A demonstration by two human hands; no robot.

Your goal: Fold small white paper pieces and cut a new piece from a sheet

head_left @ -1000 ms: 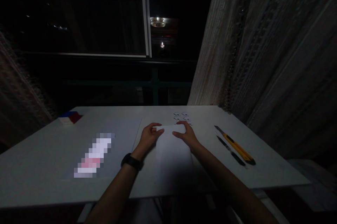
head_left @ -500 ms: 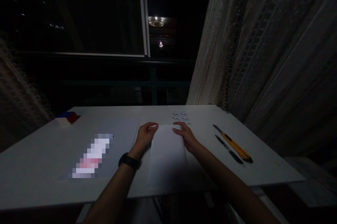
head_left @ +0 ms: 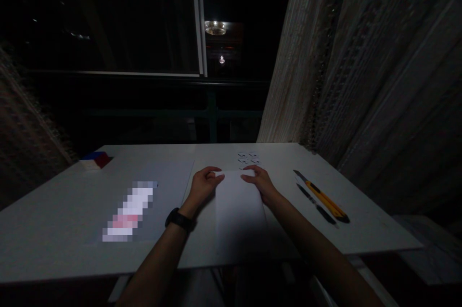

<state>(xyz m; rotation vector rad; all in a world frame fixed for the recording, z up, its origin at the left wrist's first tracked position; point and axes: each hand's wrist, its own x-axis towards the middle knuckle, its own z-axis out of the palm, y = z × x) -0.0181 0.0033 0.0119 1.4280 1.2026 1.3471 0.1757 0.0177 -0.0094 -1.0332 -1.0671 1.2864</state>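
A narrow folded white paper (head_left: 240, 213) lies lengthwise on the white table (head_left: 54, 230) in front of me. My left hand (head_left: 204, 185), with a dark watch on its wrist, has its fingers curled on the paper's far left corner. My right hand (head_left: 260, 183) presses on the far right corner with bent fingers. Just beyond the paper lie several small paper pieces (head_left: 248, 158).
A yellow utility knife (head_left: 323, 197) and a black pen (head_left: 316, 205) lie to the right. A larger sheet (head_left: 159, 186) with a blurred patch lies to the left. A red, white and blue block (head_left: 94, 159) sits at the far left corner. Curtains hang on the right.
The paper and both hands shifted slightly left and then back right; both hands stay on its far edge.
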